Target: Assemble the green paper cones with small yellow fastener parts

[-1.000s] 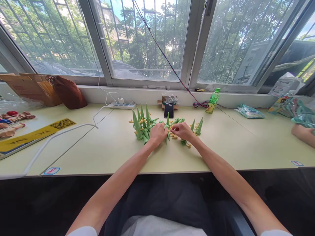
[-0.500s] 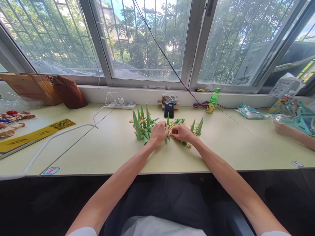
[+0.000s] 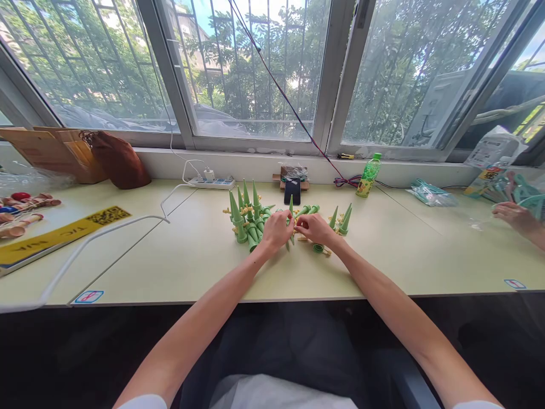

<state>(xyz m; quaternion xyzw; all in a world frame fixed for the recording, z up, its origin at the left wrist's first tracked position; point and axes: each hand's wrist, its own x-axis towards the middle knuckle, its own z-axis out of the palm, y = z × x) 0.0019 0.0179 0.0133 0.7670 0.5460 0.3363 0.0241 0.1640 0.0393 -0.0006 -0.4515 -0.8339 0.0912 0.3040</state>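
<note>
Over the middle of the table, my left hand is closed with its fingertips pinched together. My right hand is also closed in a pinch, its fingertips meeting the left ones. Whatever small part sits between them is hidden by the fingers. A pointed green plastic watering spike shows just behind the fingertips. Left of my left hand is a cluster of green spikes with small yellow valves, some upright, others lying. Two more spikes stand right of my right hand, and a round green piece lies below it.
Behind the hands lies a black phone near a small open box. A green drink bottle and a power strip stand along the back. White cable crosses the left side. Another person's hand is at far right.
My hands have drawn slightly closer, with the right fingertips now meeting the left. The other person's hand has moved right, and the teal piece by it has shifted.
</note>
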